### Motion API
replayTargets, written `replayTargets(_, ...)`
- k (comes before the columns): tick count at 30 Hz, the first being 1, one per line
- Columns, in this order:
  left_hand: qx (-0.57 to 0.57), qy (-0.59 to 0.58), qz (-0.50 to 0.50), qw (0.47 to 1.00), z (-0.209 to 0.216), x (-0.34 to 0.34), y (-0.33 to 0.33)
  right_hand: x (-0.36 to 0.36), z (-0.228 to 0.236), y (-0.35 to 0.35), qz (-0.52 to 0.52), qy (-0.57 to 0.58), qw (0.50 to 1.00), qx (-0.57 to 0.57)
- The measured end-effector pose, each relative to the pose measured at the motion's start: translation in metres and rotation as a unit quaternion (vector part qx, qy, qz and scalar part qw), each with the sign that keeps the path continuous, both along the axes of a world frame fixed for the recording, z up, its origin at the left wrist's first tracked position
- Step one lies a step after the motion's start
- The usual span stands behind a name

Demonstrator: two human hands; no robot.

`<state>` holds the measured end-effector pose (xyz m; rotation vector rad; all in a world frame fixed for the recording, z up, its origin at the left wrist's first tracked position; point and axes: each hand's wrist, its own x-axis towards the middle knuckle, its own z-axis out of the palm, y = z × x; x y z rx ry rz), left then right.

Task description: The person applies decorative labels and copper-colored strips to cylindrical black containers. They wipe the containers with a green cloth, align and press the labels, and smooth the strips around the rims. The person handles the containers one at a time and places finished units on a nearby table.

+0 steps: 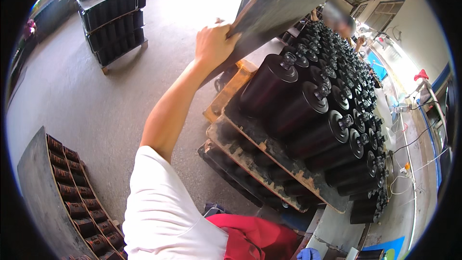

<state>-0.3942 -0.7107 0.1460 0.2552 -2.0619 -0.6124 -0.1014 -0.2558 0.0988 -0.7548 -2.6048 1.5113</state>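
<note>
My left hand (216,44) is raised, its fingers closed on the near edge of a large dark flat board (284,7). The board is tilted beside the stacked black bottle-shaped pieces. Below and right of that hand, black cylinders with knobbed tops (308,108) stand close together on a worn dark board (284,163). At the bottom edge a blue glove (309,254) shows, cut off by the frame. It may be on my right hand; its fingers are too little seen to judge.
A co-worker (339,19) stands beyond the cylinders. An orange-yellow frame (230,94) lies beside the stack. Other stacks stand at the far left (113,24) and lower left (72,192). Cables and a metal stand (433,98) are along the right wall.
</note>
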Motion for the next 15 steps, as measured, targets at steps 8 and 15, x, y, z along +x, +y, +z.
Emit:
replayTargets(8, 0.05, -0.012, -0.013, 0.999, -0.156, 0.014, -0.013, -0.017, -0.005, -0.024, 0.008, -0.024, 0.999, 0.027)
replayTargets(15, 0.045, 0.059, -0.056, 0.996, -0.161, 0.01, 0.008, -0.016, -0.017, -0.029, -0.03, -0.017, 0.999, 0.014)
